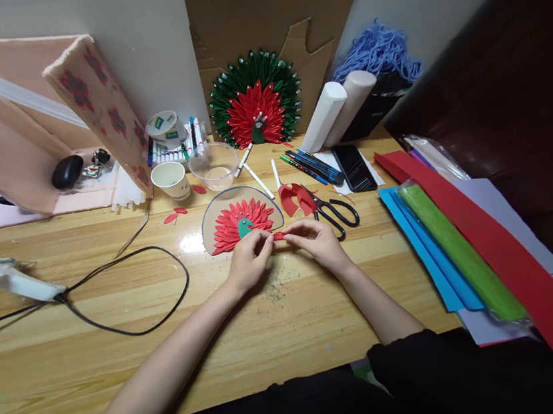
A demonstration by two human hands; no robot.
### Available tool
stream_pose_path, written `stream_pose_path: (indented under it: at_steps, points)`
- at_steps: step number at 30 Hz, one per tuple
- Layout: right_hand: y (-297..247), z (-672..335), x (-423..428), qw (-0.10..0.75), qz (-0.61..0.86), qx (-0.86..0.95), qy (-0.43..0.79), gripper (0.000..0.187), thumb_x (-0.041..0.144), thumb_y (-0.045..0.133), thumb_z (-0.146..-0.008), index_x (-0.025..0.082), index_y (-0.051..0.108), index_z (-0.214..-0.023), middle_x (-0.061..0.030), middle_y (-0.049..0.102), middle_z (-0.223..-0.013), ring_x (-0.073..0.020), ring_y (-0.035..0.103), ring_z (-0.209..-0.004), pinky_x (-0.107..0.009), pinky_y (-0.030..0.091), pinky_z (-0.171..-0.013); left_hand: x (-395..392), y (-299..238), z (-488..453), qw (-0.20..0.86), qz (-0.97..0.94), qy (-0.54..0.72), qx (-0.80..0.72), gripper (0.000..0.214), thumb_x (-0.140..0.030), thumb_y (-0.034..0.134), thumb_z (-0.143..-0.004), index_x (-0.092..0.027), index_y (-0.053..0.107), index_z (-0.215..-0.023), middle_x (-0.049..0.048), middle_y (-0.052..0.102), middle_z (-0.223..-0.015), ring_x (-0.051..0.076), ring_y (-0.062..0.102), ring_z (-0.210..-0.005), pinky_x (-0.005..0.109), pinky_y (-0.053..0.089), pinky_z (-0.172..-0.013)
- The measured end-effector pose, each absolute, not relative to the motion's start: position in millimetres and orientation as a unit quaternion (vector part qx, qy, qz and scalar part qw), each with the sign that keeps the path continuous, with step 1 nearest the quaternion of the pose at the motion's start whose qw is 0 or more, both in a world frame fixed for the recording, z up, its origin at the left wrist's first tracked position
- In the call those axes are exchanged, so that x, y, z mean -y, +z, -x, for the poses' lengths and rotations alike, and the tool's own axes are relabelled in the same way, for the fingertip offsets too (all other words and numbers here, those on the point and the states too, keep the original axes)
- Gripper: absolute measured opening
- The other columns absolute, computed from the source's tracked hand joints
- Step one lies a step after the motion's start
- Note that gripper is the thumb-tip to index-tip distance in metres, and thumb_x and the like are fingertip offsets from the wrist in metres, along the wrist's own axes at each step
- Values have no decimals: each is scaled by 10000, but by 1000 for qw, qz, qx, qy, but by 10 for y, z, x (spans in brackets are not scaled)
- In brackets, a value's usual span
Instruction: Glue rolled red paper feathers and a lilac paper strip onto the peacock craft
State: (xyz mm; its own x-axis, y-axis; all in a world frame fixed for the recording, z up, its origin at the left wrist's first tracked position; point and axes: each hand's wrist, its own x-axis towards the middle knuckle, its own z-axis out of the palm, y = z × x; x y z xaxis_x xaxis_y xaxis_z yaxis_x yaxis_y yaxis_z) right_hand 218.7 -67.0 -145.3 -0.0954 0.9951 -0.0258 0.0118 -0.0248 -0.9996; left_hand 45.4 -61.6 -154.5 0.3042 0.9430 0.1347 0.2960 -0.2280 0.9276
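Between my two hands a small piece of red crepe paper (pixel 279 236) is stretched, pinched at each end. My left hand (pixel 251 258) closes thumb and fingers on its left end, and my right hand (pixel 318 243) grips the right end. Just behind them lies a half-round cardboard piece (pixel 210 228) covered with red paper petals around a green bird shape (pixel 244 227). A curled strip of red paper (pixel 290 202) and black-handled scissors (pixel 338 214) rest beyond my right hand. Loose red petals (pixel 171 218) lie to the left.
At left a white glue gun (pixel 18 282) trails a looped black cord (pixel 184 279). Behind stand a paper cup (pixel 171 181), a clear bowl (pixel 214 167) and a finished green-and-red paper peacock (pixel 256 102). A phone (pixel 353 167), pens (pixel 309 166) and coloured paper (pixel 494 254) lie right.
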Motion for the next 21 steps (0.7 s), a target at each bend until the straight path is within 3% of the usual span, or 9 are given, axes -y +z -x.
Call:
stream_pose_path:
  at_steps: [4,10,21]
  points:
    - [-1460,-2226,664,461,494,516,527,165,307,707,-695,186,693,-806,-46,705,-823,-169,657,-766,-321,534,-730,634,-1557,-470,455,-643,445,-425,230,-303,559,-822,-166,529,-1004,56,620,-895,130,608,-750,248,487,-681]
    - [-1428,-2223,671,450,501,530,516,140,281,716,-683,194,716,-793,-51,722,-834,-186,667,-788,-329,539,-743,617,-1532,-459,398,-696,440,-405,139,-269,570,-819,-174,653,-876,68,664,-852,148,609,-784,272,496,-694]
    - [-1404,-2192,702,466,522,592,400,71,248,679,-724,228,729,-769,-30,722,-800,-186,661,-749,-332,529,-746,618,-1596,-453,351,-699,473,-406,124,-251,582,-816,-192,680,-863,53,686,-819,149,623,-763,287,498,-700]
